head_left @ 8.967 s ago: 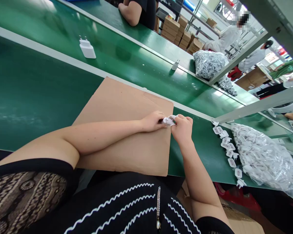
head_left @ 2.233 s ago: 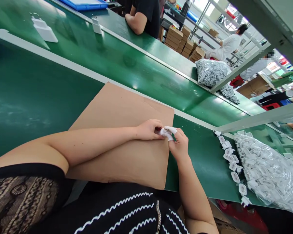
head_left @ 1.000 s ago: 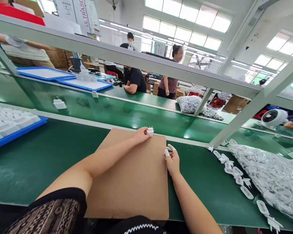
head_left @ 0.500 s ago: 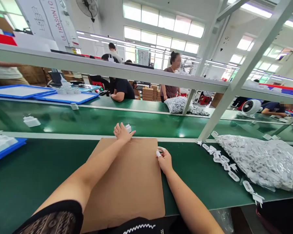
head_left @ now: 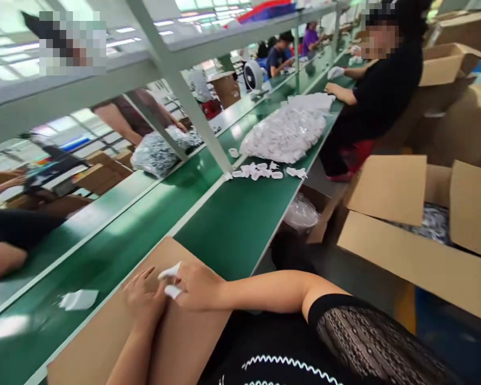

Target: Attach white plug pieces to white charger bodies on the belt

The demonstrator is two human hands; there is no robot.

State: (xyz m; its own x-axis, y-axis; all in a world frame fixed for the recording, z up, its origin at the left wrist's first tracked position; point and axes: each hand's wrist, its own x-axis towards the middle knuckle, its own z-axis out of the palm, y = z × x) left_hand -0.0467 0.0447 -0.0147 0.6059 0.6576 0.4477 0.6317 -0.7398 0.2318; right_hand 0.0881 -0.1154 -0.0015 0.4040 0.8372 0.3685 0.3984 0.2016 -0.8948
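My left hand is over the brown cardboard sheet, fingers apart, with nothing visible in it. Right beside it, my right hand reaches in from the right. White covers sit on its thumb and index finger, which are parted around the left thumb; whether they touch it I cannot tell, and the other fingers are hidden. The cardboard lies on the green bench top in front of my body. Left of the cardboard, a white plug adapter, slightly blurred, rests on the green strip beyond the pale rail.
Several white plug parts lie beside a large clear bag of white parts. A slanted shelf post rises from the bench. At right stands an open carton. A co-worker in black sits farther along.
The view has swung to the right. My left hand has left the spot beside the white adapter, and both hands are now close together over the cardboard. The right hand has left the cardboard's edge.
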